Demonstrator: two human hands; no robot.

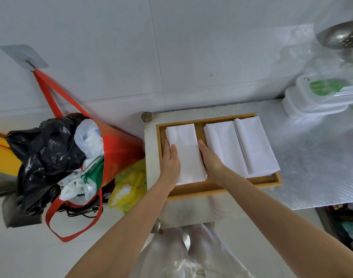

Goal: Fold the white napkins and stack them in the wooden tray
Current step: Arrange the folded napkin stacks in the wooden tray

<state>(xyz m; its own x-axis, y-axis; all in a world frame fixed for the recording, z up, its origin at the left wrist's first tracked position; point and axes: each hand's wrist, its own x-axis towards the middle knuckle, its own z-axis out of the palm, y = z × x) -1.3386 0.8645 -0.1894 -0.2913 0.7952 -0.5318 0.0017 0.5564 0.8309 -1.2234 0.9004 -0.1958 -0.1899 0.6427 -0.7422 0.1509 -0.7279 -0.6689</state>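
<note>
Both hands, left (171,161) and right (210,159), lie flat-fingered, pressing the folded stack (186,153) between them square in the tray (203,190). Next, we judge: take a napkin from the pile (241,147) beyond our right.

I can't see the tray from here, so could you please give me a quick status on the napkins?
Left hand and right hand flat against sides of folded napkin stack in wooden tray. Second napkin pile beside it. Nothing in the way.
</note>
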